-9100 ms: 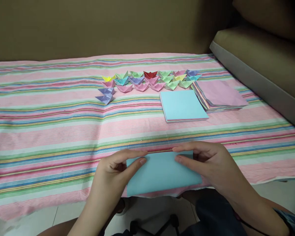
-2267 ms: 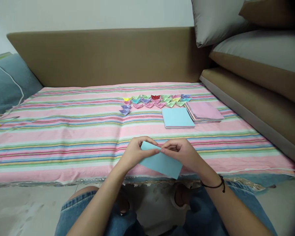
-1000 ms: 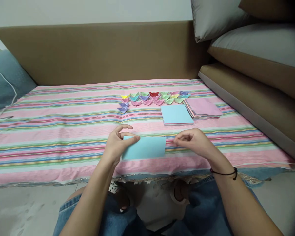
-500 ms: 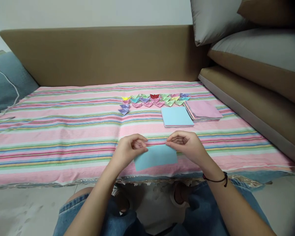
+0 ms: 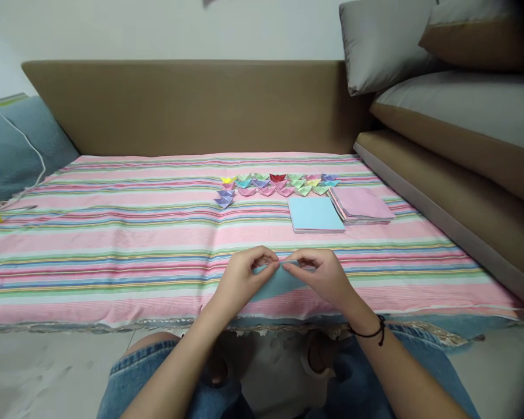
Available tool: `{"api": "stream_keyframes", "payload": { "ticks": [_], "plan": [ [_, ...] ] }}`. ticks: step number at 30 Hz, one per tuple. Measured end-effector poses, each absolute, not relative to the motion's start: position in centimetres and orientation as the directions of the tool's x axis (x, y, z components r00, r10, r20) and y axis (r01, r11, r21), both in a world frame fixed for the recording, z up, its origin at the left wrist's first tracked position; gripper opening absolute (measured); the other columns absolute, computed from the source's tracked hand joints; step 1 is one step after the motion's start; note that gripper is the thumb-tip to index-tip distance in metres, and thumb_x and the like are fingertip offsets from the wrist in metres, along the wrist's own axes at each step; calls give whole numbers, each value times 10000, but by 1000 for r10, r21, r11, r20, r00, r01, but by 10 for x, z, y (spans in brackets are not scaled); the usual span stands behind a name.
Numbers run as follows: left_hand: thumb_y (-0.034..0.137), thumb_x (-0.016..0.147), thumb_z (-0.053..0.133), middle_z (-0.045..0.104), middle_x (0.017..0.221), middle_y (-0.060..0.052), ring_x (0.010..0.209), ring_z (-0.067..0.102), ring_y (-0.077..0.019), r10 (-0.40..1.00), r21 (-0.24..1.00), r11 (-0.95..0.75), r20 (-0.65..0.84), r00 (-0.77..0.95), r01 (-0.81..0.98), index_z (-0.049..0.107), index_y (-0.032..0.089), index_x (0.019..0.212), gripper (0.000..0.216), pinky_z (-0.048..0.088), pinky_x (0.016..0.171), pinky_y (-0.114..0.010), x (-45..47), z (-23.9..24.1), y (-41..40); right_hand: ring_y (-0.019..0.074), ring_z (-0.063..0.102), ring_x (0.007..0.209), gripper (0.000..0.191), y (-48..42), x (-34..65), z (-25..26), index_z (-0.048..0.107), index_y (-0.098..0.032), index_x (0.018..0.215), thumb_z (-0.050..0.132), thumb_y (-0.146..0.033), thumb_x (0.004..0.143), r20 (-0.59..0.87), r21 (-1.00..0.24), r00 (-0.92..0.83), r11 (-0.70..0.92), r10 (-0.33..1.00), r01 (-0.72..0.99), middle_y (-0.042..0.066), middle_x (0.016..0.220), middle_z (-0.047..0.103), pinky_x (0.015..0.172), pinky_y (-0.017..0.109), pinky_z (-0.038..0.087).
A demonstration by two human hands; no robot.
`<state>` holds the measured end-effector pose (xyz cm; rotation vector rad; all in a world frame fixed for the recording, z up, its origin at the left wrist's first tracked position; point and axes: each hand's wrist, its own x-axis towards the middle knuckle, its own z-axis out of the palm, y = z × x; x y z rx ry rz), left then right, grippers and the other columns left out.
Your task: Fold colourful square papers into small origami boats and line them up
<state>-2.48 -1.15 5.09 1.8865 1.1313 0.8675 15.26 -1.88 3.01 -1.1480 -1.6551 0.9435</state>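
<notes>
A folded light blue paper (image 5: 279, 283) lies at the near edge of the striped cloth (image 5: 113, 244). My left hand (image 5: 244, 279) pinches its upper left part. My right hand (image 5: 325, 276) pinches the upper right part, and the fingertips of both hands almost meet at the top middle. Most of the paper is hidden under the hands. Farther back lie a stack of light blue sheets (image 5: 315, 213) and a stack of pink sheets (image 5: 361, 204).
Several small folded paper boats (image 5: 275, 184) in many colours sit in rows behind the stacks. A brown backrest (image 5: 192, 105) and cushions (image 5: 454, 134) bound the far and right sides. A teal pillow (image 5: 13, 145) lies far left. My knees in jeans (image 5: 227, 396) are below the edge.
Both hands have closed in toward the middle of the blue paper, which now shows a narrower shape with slanted sides. A second ago the right hand was off the paper.
</notes>
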Motion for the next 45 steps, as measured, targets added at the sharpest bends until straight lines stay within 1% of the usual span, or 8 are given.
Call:
{"api": "stream_keyframes", "payload": {
  "ticks": [6, 16, 23, 27, 33, 36, 40, 45],
  "plan": [
    [222, 818, 511, 644, 771, -14, 742, 582, -152, 876, 800, -443, 289, 386, 406, 598, 194, 768, 104, 428, 708, -247, -19, 46, -10, 197, 647, 653, 142, -21, 149, 30, 700, -171, 704, 634, -285, 755, 320, -883, -127, 344, 939, 318, 50, 691, 703, 613, 293, 524],
    [237, 839, 459, 629, 779, -28, 733, 573, -163, 901, 720, -433, 362, 239, 542, 578, 192, 762, 149, 412, 635, -250, -47, 54, -13, 226, 660, 631, 152, -9, 178, 34, 696, -187, 672, 708, -339, 676, 389, -900, 106, 353, 915, 256, 61, 693, 720, 575, 327, 536],
    [299, 777, 560, 605, 632, -14, 612, 545, -143, 953, 874, -299, 256, 161, 383, 619, 167, 693, 167, 405, 586, -250, -69, 55, -20, 213, 635, 573, 212, -7, 174, 36, 703, -176, 663, 712, -388, 655, 356, -925, 9, 352, 934, 143, 59, 636, 700, 479, 298, 494],
    [350, 726, 608, 595, 586, -22, 569, 544, -143, 968, 921, -239, 202, 147, 306, 611, 141, 687, 212, 418, 567, -255, -82, 51, -15, 166, 582, 513, 293, -6, 178, 41, 678, -151, 643, 724, -440, 621, 294, -955, 53, 292, 954, 55, 44, 571, 656, 445, 254, 434],
    [360, 806, 514, 598, 756, -26, 734, 554, -149, 965, 917, -260, 236, 112, 304, 573, 165, 774, 206, 422, 697, -268, -82, 64, -12, 126, 529, 492, 328, -7, 185, 46, 657, -143, 648, 755, -449, 580, 158, -987, -21, 157, 987, -31, 17, 548, 613, 452, 234, 391],
    [388, 822, 502, 625, 844, -34, 758, 554, -152, 946, 906, -261, 171, 275, 333, 615, 173, 897, 254, 415, 687, -257, -66, 70, -14, 113, 517, 477, 336, -8, 175, 42, 649, -142, 662, 745, -456, 591, 92, -996, -167, 87, 982, -35, 13, 565, 612, 434, 223, 365],
    [347, 765, 577, 595, 645, -15, 629, 516, -131, 925, 888, -228, 69, 374, 399, 640, 131, 733, 228, 363, 579, -226, -45, 63, -17, 97, 490, 447, 332, -6, 159, 31, 632, -136, 680, 722, -451, 622, 75, -997, -263, 75, 962, -10, 2, 548, 599, 413, 211, 333],
    [280, 761, 567, 574, 605, -4, 589, 487, -111, 924, 882, -236, 74, 374, 407, 646, 123, 697, 187, 347, 553, -209, -40, 49, -21, 147, 578, 592, 184, -8, 149, 24, 682, -158, 679, 647, -333, 719, 208, -941, -298, 274, 931, 200, 31, 637, 672, 532, 243, 415]
  ]
}}
